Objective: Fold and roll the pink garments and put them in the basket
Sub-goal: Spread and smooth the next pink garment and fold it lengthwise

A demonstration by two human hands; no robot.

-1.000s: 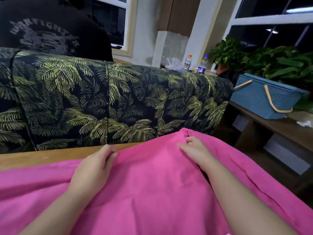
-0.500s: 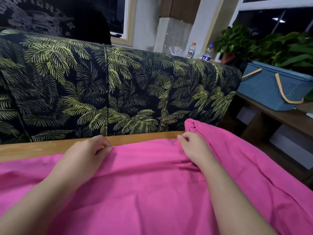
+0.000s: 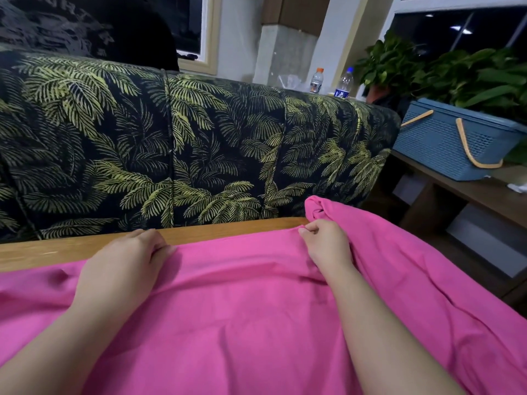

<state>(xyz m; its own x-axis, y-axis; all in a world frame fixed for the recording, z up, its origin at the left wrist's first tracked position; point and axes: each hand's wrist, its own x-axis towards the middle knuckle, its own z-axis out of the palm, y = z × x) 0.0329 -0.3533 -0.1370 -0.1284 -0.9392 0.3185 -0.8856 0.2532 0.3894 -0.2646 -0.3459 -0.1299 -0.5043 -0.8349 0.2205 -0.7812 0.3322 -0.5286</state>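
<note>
Both hands, left hand [image 3: 125,262] and right hand [image 3: 328,246], pinch the pink garment [image 3: 256,323] (unrolled) mid-frame; basket [image 3: 445,143] upper right awaits.

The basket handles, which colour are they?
The handles on the blue basket are light tan, seen in the head view.

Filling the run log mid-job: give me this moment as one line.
phase: folding | left hand: pinches far edge of pink garment | right hand: pinches same edge | garment: spread on table | basket: on side shelf, untouched
</note>
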